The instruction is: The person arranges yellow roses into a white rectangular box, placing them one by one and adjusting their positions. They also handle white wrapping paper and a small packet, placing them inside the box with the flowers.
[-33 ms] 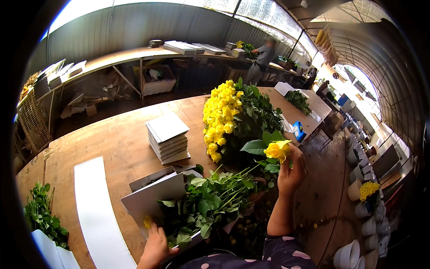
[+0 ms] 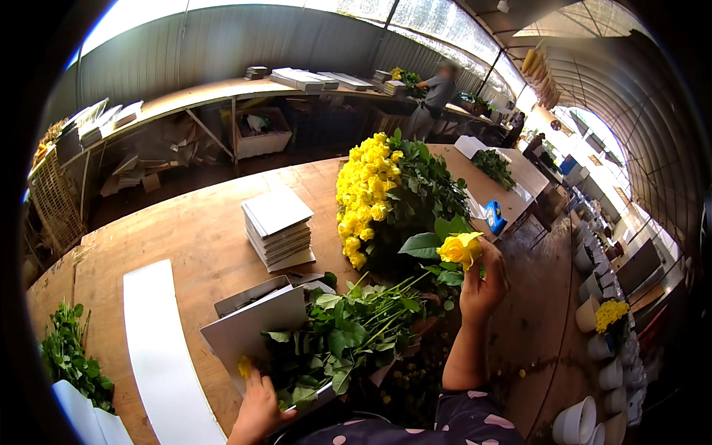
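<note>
My right hand is raised with fingers closed around a yellow rose just by its bloom. Leaves stand around the bloom. Lower left, my left hand is at a white cardboard sheet, its fingertips at a small patch of yellow rose petals; its grip is partly hidden. Between my hands lie leafy green rose stems, their left part against the cardboard. Beyond them rests a large pile of yellow roses with dark green foliage.
On the wooden table stand a stack of white cardboard sheets and a long white strip. Cut greenery lies far left. A blue tool sits right of the pile. White buckets line the right. A person works behind.
</note>
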{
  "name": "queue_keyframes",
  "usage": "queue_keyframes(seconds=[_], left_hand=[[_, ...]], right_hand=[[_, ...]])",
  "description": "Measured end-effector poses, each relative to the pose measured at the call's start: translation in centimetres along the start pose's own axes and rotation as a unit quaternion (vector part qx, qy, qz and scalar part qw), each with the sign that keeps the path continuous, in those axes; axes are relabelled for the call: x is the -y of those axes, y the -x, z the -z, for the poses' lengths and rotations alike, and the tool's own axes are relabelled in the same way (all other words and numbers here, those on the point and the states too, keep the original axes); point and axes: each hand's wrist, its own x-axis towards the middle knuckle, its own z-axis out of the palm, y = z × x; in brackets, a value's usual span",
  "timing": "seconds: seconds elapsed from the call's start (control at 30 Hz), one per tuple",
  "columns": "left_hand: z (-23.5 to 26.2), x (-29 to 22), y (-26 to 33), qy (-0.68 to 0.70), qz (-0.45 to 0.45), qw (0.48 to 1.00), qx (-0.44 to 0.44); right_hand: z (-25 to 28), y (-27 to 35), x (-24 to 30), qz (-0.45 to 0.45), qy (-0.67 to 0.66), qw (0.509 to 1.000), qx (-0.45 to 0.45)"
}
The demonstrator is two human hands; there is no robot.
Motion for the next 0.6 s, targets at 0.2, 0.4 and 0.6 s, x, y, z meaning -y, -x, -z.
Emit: queue_keyframes(seconds=[0.2,0.4,0.6], left_hand=[[0.1,0.0,0.0,-0.008,-0.005,1.0,0.005],[-0.2,0.4,0.0,-0.018,-0.021,1.0,-0.006],[-0.1,0.5,-0.2,-0.024,-0.026,0.999,-0.012]], right_hand=[[0.0,-0.5,1.3,0.021,0.007,1.0,0.003],[-0.5,-1.5,2.6,0.053,0.007,0.999,0.009],[-1.2,-3.0,4.9,0.094,0.008,0.994,0.055]])
